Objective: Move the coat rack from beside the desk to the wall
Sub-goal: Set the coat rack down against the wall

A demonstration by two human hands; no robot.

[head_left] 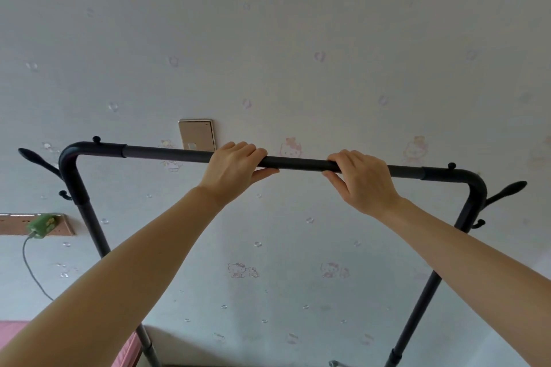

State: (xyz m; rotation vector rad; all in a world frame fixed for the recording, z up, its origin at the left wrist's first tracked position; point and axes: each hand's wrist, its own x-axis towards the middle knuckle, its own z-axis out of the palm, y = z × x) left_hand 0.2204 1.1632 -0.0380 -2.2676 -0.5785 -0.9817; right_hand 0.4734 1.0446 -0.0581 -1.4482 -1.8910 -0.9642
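Observation:
The coat rack is a black metal frame with a horizontal top bar, two side posts and hooks at both upper corners. It stands close in front of the pale patterned wall. My left hand grips the top bar just left of its middle. My right hand grips the same bar just right of the middle. Both sets of fingers curl over the bar with the thumbs under it. The rack's feet are out of view below.
A beige wall switch sits behind the bar's left half. A socket strip with a green plug and a hanging cable is at the left. Something pink lies at the bottom left corner.

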